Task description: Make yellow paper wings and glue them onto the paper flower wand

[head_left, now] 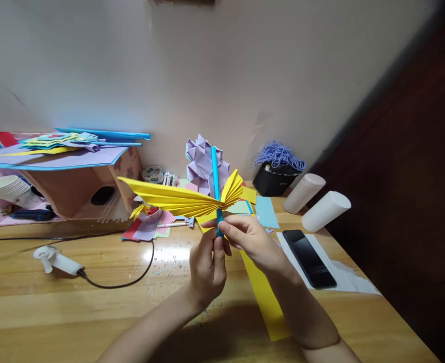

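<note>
Both hands hold a paper flower upright above the table. Its stem is a blue paper tube, gripped near the lower end. My left hand has its fingers closed round the bottom of the stem. Just above and to the right, my right hand pinches the same stem with thumb and fingers. Pleated yellow paper leaves fan out to both sides of the stem, right above my fingers. A folded lilac paper flower head shows behind the upper part of the tube; how it joins the stem is hidden.
A glue gun with a black cord lies on the table at left. Behind it stands a pink box topped with paper flowers. At right are a phone, two white cylinders and a black holder. Yellow paper lies beneath my right arm.
</note>
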`<state>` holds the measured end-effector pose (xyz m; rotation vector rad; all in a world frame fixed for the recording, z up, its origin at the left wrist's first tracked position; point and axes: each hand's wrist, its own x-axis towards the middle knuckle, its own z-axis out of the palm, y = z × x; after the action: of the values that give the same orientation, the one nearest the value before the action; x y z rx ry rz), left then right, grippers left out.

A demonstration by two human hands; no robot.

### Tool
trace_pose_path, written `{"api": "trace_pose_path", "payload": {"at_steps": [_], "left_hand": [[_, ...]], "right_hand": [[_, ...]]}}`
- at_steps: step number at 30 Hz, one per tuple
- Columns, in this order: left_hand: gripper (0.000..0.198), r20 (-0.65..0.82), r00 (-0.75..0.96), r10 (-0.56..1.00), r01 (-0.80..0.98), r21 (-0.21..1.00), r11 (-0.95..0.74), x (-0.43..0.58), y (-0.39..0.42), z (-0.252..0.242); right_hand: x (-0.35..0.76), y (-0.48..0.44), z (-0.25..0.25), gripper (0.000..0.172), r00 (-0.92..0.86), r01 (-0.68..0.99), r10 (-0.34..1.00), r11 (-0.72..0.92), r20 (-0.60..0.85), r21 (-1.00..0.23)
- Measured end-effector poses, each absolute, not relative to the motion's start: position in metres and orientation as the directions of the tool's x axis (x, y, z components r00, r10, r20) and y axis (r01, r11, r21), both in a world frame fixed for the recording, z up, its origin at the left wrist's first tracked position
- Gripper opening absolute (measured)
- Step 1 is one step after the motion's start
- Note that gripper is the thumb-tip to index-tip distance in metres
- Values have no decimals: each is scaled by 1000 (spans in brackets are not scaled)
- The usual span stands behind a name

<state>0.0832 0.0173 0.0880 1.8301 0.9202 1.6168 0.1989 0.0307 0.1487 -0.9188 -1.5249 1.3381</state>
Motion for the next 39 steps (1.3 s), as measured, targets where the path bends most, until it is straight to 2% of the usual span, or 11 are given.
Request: {"api": "trace_pose_path", "payload": {"at_steps": [2, 5, 11, 16, 21, 23, 26, 30, 35, 39], "left_hand": [[16, 621, 31, 783, 151, 772, -617, 83, 17, 88], [18, 564, 8, 826, 111, 820, -561, 84, 17, 92], [25, 312, 113, 943, -18, 950, -312, 84, 18, 110], [33, 147, 227, 963, -66, 989, -136, 76, 23, 120], [30, 147, 194, 970, 166, 970, -180, 57, 34, 128], [28, 187, 122, 975, 132, 970, -203, 51, 38, 131], [27, 273, 49, 961, -26, 962, -272, 48, 39, 136], [20, 275, 10, 961, -151, 951, -271, 52, 35, 141], [22, 236, -80, 969, -161, 956, -246, 53, 34, 141], [24, 221, -178, 959, -113, 963, -243, 53, 37, 137]], "right_hand": [[193, 31, 146, 33, -297, -58, 943, 140, 150, -989], [189, 30, 146, 31, -213, -23, 962, 171, 172, -985], [190, 34, 145, 23, 17, 226, 930, 355, 368, -907], [190, 34, 145, 24, 50, 313, 931, 329, 362, -891], [189, 34, 142, 17, 39, 300, 925, 350, 378, -888], [189, 34, 141, 16, 14, 295, 916, 379, 400, -877], [184, 32, 139, 17, -53, 263, 917, 394, 394, -881], [171, 30, 131, 21, -71, 198, 927, 376, 369, -905], [158, 27, 118, 23, -91, 80, 940, 335, 328, -939], [155, 26, 115, 25, -98, 73, 939, 338, 331, -938]]}}
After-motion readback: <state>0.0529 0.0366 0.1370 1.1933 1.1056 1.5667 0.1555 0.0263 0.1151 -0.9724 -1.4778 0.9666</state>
